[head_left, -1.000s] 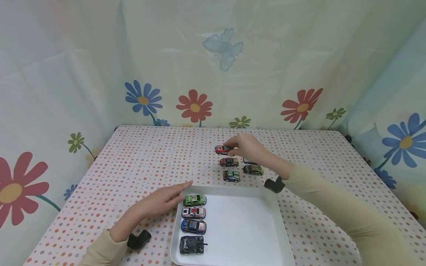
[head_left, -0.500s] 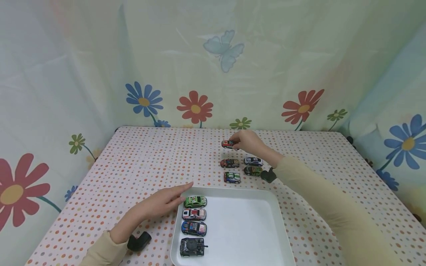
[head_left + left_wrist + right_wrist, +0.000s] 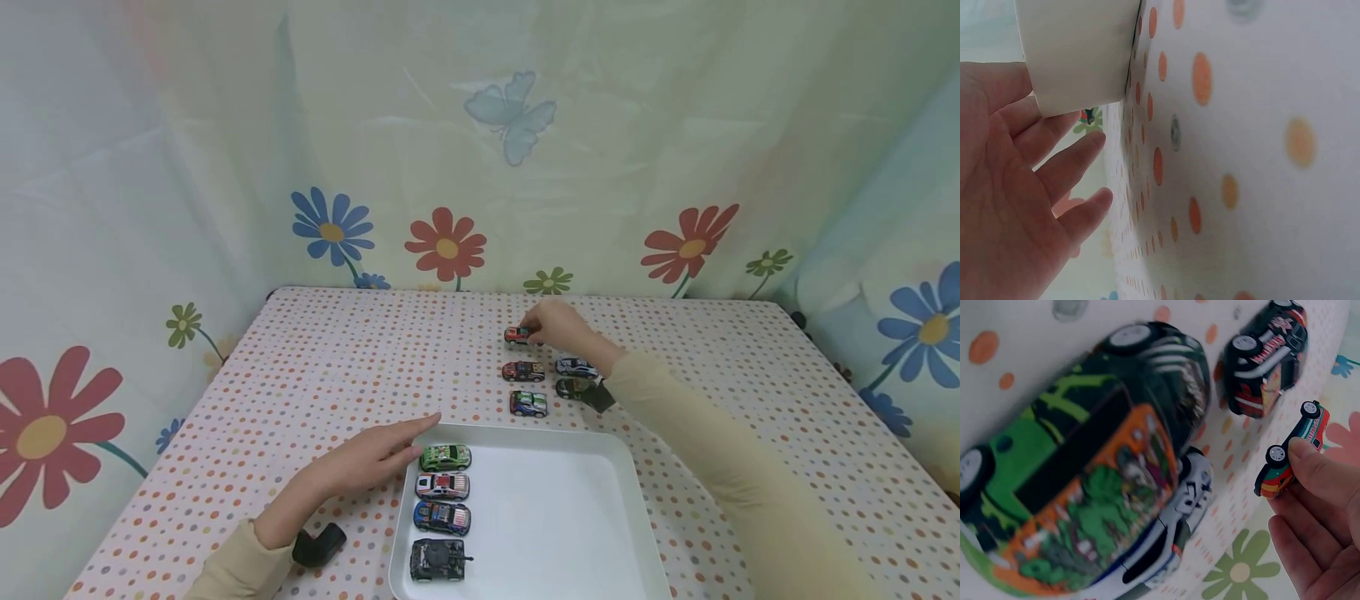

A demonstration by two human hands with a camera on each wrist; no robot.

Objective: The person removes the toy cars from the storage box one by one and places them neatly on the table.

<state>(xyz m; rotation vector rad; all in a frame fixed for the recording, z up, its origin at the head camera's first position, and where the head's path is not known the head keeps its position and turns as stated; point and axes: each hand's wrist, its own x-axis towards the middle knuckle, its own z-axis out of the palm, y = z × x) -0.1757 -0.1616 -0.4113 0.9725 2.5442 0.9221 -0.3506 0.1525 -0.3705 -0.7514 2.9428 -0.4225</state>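
Note:
My right hand (image 3: 561, 325) pinches a small red toy car (image 3: 1294, 447) between thumb and fingers, at the far side of the table. Closest to it on the table are a dark toy car with red markings (image 3: 523, 371), a white toy car (image 3: 576, 367) and a green and orange toy car (image 3: 1085, 481), the last partly covered by the wrist camera in the head view. My left hand (image 3: 375, 454) rests at the far left corner of a white tray (image 3: 517, 429), its fingers extended along the tray's outer wall (image 3: 1079, 56).
Inside the tray, along its left side, stand a green car (image 3: 446, 457), a white and red car (image 3: 442, 485), a blue car (image 3: 442, 517) and a black tank-like toy (image 3: 438, 559). A green-striped car (image 3: 528, 404) sits just beyond the tray. A flowered curtain (image 3: 517, 167) closes the back.
My right hand has shifted slightly right with the red car, rising away and then coming back down a little. The white car behind it has come into view. My left hand has stayed put.

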